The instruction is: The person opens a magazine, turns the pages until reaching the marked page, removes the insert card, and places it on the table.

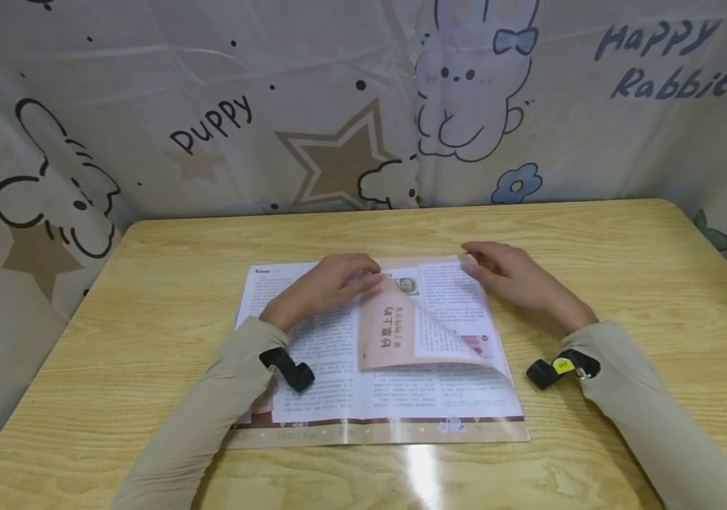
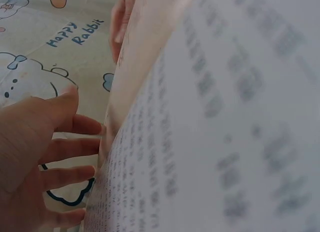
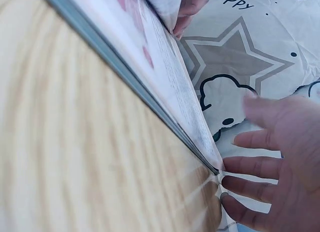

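Observation:
An open magazine (image 1: 318,407) lies on the wooden table, with one right-hand page (image 1: 385,333) bent over toward the left, its pinkish side and large printed characters facing up. My left hand (image 1: 334,290) reaches across the left page, fingertips at the raised corner of the bent page. In the left wrist view its fingers (image 2: 70,147) extend toward the paper edge, the thumb standing apart. My right hand (image 1: 510,273) is at the magazine's upper right corner. Its fingers (image 3: 255,167) are spread in the right wrist view, some fingertips right at the corner.
Pale wood-grain table (image 1: 140,319) surrounds the magazine. A patterned cloth (image 1: 312,78) with cartoon animals, stars and lettering hangs behind it. Both wrists wear black straps (image 1: 289,372) over beige sleeves.

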Demonstrator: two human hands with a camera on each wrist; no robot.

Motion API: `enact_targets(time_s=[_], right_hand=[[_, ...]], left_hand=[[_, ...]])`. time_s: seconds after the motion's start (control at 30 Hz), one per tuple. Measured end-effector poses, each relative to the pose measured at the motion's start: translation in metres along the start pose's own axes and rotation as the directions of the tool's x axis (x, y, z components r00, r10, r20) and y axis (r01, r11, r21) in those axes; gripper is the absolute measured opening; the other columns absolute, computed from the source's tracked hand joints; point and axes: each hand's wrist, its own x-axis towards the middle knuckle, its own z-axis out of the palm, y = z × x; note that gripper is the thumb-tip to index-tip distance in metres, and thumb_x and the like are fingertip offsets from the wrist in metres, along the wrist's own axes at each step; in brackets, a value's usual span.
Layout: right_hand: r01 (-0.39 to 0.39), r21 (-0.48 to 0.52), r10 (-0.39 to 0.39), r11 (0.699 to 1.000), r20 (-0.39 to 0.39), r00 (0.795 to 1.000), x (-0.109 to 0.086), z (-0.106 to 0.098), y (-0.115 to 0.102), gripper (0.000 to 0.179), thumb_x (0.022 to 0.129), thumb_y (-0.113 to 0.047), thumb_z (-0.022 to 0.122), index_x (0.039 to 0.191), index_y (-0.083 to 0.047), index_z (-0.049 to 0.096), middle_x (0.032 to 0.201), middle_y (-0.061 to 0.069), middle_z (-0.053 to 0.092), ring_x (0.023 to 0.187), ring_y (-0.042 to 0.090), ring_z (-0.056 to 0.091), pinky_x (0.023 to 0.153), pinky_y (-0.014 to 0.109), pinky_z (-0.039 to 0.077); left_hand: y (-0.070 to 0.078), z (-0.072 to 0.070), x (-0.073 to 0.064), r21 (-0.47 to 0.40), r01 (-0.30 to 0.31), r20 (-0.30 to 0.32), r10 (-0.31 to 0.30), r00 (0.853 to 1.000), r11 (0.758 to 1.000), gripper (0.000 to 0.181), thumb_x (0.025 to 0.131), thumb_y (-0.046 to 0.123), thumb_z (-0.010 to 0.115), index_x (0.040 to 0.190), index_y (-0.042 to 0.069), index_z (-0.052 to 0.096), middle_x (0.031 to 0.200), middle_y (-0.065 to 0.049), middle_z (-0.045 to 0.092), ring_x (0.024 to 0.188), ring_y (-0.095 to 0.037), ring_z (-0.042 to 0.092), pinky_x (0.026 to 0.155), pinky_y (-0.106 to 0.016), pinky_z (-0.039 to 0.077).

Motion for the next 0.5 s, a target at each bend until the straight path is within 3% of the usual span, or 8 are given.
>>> enact_targets(time_s=[0.17, 0.33, 0.5], right_hand=[[0.025, -0.063, -0.024, 0.998, 0.011, 1.000, 0.0025, 0.0028, 0.0010, 0.056, 0.096, -0.027, 0.061, 0.143, -0.001, 0.043, 0.145, 0.021, 0.043, 0.136, 0.040, 0.034, 0.111, 0.055, 0.027], [0.036, -0.081, -0.034, 0.996, 0.027, 0.999, 0.0027, 0.0033, -0.0003, 0.061, 0.092, -0.021, 0.068, 0.143, 0.000, 0.042, 0.145, 0.022, 0.043, 0.136, 0.041, 0.034, 0.111, 0.055, 0.026], [0.038, -0.095, -0.036, 0.995, 0.031, 0.999, 0.0018, 0.0032, -0.0012, 0.062, 0.090, -0.019, 0.069, 0.143, 0.000, 0.042, 0.145, 0.022, 0.042, 0.136, 0.041, 0.034, 0.110, 0.055, 0.026]], left_hand=[[0.0010, -0.0005, -0.0004, -0.002, 0.018, -0.022, -0.018, 1.000, 1.000, 0.030, 0.099, 0.034, 0.054, 0.116, 0.011, 0.065, 0.118, -0.003, 0.065, 0.115, -0.018, 0.058, 0.101, -0.035, 0.042], [0.0009, -0.0011, -0.0012, -0.018, 0.044, 0.000, -0.044, 0.999, 0.999, 0.041, 0.095, 0.035, 0.062, 0.127, 0.010, 0.056, 0.123, -0.004, 0.062, 0.119, -0.020, 0.055, 0.103, -0.037, 0.041], [0.0001, -0.0004, -0.0015, 0.023, -0.013, 0.056, 0.012, 0.998, 1.000, 0.040, 0.097, 0.033, 0.059, 0.132, 0.013, 0.059, 0.132, -0.007, 0.055, 0.126, -0.024, 0.049, 0.107, -0.042, 0.036]])
